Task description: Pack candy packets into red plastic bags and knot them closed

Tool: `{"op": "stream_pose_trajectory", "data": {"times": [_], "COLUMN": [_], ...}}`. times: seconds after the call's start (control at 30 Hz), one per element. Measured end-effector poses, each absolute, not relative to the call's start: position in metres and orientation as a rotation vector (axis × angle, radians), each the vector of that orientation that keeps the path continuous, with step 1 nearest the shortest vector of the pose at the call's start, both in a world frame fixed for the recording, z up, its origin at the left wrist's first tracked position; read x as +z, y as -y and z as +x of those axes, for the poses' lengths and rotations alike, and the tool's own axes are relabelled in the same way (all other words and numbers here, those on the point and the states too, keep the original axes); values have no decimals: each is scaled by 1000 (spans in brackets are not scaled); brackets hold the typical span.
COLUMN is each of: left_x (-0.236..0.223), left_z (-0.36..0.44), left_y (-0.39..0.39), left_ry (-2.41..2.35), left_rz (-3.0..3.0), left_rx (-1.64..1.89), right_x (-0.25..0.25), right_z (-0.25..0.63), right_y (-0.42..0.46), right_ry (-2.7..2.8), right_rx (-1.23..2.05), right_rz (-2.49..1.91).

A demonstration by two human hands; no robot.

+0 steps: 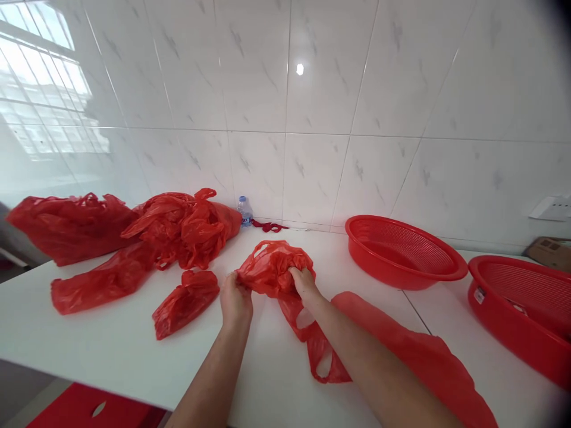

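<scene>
In the middle of the white table, both hands are on a crumpled red plastic bag [270, 270]. My left hand [236, 297] is closed on the bag's left edge. My right hand [303, 282] grips its bunched right side, with the fingertips partly sunk in the folds. Beneath my right forearm lies another red plastic bag [401, 345], spread flat, its loop handles toward the middle. A small bundled red bag [186, 300] rests just left of my left hand.
Piled red bags [187, 229] and a stuffed red bag [71, 229] fill the table's back left. A water bottle [245, 213] stands by the tiled wall. Two red plastic baskets, one nearer the wall [401, 273] and one at the right edge [513, 324], occupy the right. A red stool [89, 410] shows below.
</scene>
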State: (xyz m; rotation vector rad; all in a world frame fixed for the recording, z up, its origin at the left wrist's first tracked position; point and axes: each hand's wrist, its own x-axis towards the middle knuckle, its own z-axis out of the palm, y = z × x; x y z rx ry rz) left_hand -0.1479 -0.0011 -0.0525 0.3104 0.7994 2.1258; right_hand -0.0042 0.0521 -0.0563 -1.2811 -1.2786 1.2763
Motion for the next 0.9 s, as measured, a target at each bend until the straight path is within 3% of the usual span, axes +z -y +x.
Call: {"op": "stream_pose_trajectory", "data": {"times": [0.1, 0.3, 0.43, 0.57, 0.77, 0.9], "left_x": [-45, -37, -42, -46, -50, -53], "left_z": [-161, -159, -138, -129, -133, -126], "left_y": [14, 14, 0, -14, -28, -30], "left_ry": [-939, -1555, -1716, -1837, -2052, -2138], "left_rz": [471, 1175, 1720, 2090, 2033, 1972], "left_rx": [2099, 1682, 1247, 806, 745, 805], "right_x": [-55, -51, -49, -34, -9, -25], "right_z": [6, 8, 5, 26, 63, 59], "right_y": [-63, -65, -60, -61, -40, -21], "right_ry": [1570, 2046, 2230, 2363, 2314, 2436], "right_rx": [1049, 691, 529, 564, 265, 391], "right_rz": [-1459, -1589, -1576, -1502, -1512, -1633]}}
